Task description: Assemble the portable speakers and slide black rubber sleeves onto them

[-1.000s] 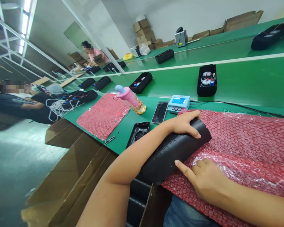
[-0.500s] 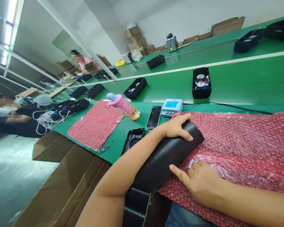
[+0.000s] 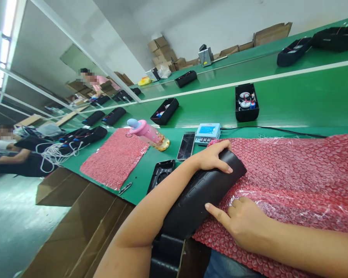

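Observation:
A long black speaker shell (image 3: pixel 200 197) lies across the near edge of a big sheet of red bubble wrap (image 3: pixel 292 181). My left hand (image 3: pixel 213 157) is curled over the shell's far end and grips it. My right hand (image 3: pixel 242 220) rests on the wrap beside the shell, its forefinger stretched out and touching the shell's side while the other fingers are bent.
On the green bench: a smaller red bubble-wrap sheet (image 3: pixel 114 158), a pink bottle (image 3: pixel 147 134), a phone (image 3: pixel 186 146), a small blue-screened meter (image 3: pixel 208 133), a black cover part (image 3: pixel 161 173). Black speaker housings (image 3: pixel 246 102) ride the green conveyor. Cardboard boxes (image 3: pixel 75 227) stand at the near left. Other people sit at the left.
Only my head has turned a little, so the whole scene has drifted left. Both hands keep the same hold on the shell and the wrap.

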Demonstrator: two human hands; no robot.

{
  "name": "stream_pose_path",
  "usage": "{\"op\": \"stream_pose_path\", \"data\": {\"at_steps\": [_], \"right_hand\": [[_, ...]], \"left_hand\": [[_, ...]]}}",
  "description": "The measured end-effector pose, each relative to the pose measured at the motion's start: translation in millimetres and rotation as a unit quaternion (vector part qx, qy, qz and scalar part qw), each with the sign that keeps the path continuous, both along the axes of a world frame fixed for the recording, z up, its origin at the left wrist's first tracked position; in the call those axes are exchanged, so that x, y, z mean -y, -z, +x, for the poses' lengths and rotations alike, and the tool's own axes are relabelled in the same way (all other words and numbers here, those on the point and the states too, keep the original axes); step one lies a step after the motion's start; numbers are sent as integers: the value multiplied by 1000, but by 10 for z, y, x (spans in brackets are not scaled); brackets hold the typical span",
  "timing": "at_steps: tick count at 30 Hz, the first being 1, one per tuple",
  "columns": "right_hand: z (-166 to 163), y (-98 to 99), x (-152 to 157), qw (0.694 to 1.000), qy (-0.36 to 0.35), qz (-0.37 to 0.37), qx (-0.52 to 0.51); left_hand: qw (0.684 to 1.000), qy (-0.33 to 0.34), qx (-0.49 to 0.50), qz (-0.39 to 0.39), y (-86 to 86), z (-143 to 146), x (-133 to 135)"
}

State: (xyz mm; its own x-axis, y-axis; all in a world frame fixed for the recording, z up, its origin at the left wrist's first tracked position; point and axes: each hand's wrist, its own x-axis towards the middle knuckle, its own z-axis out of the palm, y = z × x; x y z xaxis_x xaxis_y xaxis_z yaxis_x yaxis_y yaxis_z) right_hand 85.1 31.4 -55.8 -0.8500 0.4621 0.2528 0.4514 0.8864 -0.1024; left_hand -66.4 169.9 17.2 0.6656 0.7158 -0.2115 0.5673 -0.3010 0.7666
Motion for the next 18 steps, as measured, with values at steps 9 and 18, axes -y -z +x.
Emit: {"op": "stream_pose_path", "data": {"at_steps": [9, 18], "right_hand": [[-22, 20, -8, 1000, -5, -9, 8], [-24, -19, -57, 997, -20, -53, 44]], "left_hand": [[1000, 3, 7, -8, 58, -37, -14], [1000, 2, 13, -5, 64, -40, -30]]}}
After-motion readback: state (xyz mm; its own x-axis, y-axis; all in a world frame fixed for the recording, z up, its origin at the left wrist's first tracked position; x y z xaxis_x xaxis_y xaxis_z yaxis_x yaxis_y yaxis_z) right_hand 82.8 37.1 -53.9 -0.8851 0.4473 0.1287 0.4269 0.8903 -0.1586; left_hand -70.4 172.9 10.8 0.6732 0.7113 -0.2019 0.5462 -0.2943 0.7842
